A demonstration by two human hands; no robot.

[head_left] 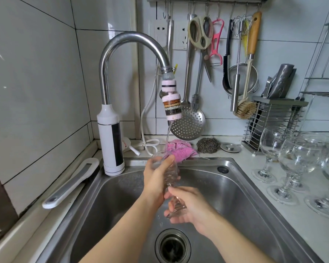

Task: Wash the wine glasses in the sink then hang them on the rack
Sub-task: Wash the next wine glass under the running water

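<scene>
glass (167,173) over sink (241,179), under faucet (122,40), glasses (292,160) right

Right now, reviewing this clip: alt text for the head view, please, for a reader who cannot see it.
Two bare hands hold a wine glass tilted under the running faucet above a steel sink: the left hand grips its bowl, the right hand its base. More wine glasses stand upright on the counter to the right.

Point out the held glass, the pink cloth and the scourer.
held glass (171,177): head view, lower bowl.
pink cloth (182,149): head view, its middle.
scourer (208,145): head view, its middle.
</scene>
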